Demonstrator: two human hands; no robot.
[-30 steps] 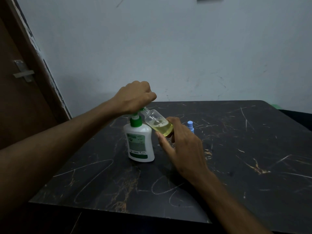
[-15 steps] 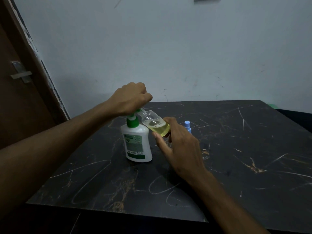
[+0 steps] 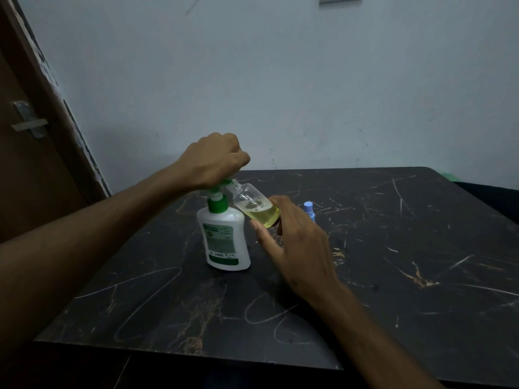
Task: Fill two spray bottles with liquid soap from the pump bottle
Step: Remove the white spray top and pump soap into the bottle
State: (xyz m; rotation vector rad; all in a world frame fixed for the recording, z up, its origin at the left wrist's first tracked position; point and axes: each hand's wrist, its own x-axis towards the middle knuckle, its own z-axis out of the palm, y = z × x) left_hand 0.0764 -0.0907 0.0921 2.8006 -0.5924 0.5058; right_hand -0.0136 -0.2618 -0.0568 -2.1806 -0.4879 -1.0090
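At the table's (image 3: 393, 276) middle, our left hand (image 3: 213, 158), clenched on the pump bottle's (image 3: 224, 240) head, has let it rise; our right hand (image 3: 295, 248) grasps the part-filled spray bottle (image 3: 257, 206): another press due.

Centre: pump bottle (image 3: 224, 242) upright, clear bottle (image 3: 257, 207) tilted at its nozzle, both hands there.
Behind right hand (image 3: 297, 245): blue cap (image 3: 308, 208), near.
Right: open bench (image 3: 421, 248).
Front: open bench between forearms.
Back: wall (image 3: 280, 80).

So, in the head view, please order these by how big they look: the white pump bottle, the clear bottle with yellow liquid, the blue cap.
1. White pump bottle, largest.
2. Clear bottle, held tilted in the right hand.
3. Blue cap, smallest; it stands farther back and partly hidden, so its true size is unsure.
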